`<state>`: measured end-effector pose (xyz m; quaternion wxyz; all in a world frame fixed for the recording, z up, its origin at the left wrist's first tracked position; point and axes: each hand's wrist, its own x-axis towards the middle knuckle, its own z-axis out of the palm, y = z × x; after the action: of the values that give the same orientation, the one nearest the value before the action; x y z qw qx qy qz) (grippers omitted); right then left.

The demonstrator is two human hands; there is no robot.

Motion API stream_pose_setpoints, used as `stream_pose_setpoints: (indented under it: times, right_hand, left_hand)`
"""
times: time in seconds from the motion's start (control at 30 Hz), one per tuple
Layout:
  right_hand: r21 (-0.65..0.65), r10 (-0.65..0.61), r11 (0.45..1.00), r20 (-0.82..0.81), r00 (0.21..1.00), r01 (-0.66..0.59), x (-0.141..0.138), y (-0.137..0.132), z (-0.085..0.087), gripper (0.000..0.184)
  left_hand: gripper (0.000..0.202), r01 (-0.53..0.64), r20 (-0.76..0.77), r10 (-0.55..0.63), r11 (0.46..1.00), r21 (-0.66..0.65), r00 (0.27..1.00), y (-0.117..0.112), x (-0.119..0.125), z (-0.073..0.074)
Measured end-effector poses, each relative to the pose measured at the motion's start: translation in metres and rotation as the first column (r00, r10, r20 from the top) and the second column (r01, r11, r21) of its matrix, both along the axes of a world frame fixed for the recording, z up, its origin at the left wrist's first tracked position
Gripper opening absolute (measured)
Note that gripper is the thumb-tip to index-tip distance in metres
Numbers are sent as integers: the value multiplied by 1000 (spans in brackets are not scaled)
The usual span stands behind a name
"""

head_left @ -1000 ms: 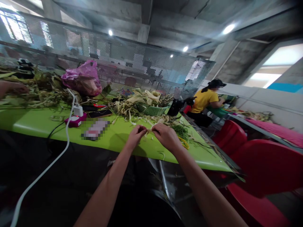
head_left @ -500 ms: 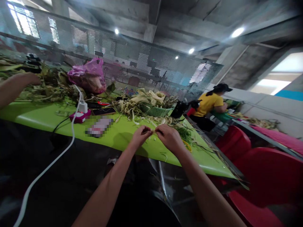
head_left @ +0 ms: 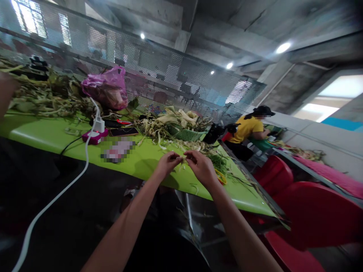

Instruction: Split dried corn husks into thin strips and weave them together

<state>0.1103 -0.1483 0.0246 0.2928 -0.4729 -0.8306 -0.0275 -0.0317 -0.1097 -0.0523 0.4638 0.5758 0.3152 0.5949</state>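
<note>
Over the front part of the green table [head_left: 141, 166], my left hand [head_left: 168, 163] and my right hand [head_left: 200, 165] face each other, fingertips almost touching. Both are closed in a pinch on a thin pale strip of plant material [head_left: 182, 161], mostly hidden by the fingers. Just behind them lie loose dry husk-like scraps [head_left: 195, 145]. A green basket [head_left: 187, 135] heaped with dried pale leaves [head_left: 177, 116] stands farther back. To the right of my right hand are thin green stems [head_left: 217, 162] and a yellow ring-shaped object [head_left: 221, 176].
At left are a pink plastic bag [head_left: 104, 90], a magenta power socket [head_left: 95, 136] with a white cable [head_left: 74, 182], a phone [head_left: 123, 131] and piled dry leaves [head_left: 48, 98]. Another person's arm [head_left: 6, 90] enters at far left. Red chairs [head_left: 317, 211] and a yellow-shirted person [head_left: 246, 128] are right.
My hands keep pinching close together, with the right fingers shifted slightly. The other person's arm at far left has drawn back toward the picture's edge. The view has turned slightly.
</note>
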Motion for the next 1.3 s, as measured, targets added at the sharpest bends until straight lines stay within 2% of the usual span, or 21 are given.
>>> stream_pose_setpoints:
  times: [0.17,0.27,0.33,0.4,0.47,0.53,0.6,0.73,0.83,0.93,1.1,1.3]
  right_hand:
    - [7,8,1000,-52,999,-8,-3,-3,-3,21]
    - [84,-43,994,-250,967,66,-1,-4,-6,17]
    - [100,-76,986,-435,897,132,2,-2,-11,20]
    - [17,-73,995,-551,831,99,4,2,-17,26]
    - [-107,-65,994,-579,813,3,2,7,-25,33]
    - [-188,-90,982,-605,791,-32,-2,13,-33,39]
    - [-261,-147,964,-683,716,-51,-8,17,-39,40]
    - [-354,-242,919,-853,462,-172,-18,20,-45,42]
    - [-368,-248,874,-899,360,-317,-22,19,-47,43]
    - [-332,-201,856,-920,338,-396,-25,18,-47,40]
    - [-259,-142,888,-940,309,-380,-26,20,-51,32]
    - [-240,-183,897,-966,184,-371,-22,23,-63,33]
  left_hand:
    - [33,60,14,-59,997,-56,998,0,1,-1]
    - [34,56,98,-45,991,-120,994,-1,-3,3]
    - [36,36,166,-5,983,-180,986,-1,-6,6]
    - [37,21,213,26,976,-215,977,-1,-7,8]
    - [38,28,248,26,977,-212,968,-1,-7,8]
    - [37,47,276,11,978,-203,961,0,-7,7]
    - [35,64,290,-2,977,-203,957,0,-6,6]
    - [32,72,303,-8,977,-202,953,-1,-6,6]
    - [31,59,284,6,974,-217,959,-3,-6,7]
    - [30,19,242,39,972,-233,970,-6,-5,8]
    - [28,-58,149,91,975,-215,985,-6,-3,10]
    - [20,-32,95,56,970,-241,994,-4,-2,7]
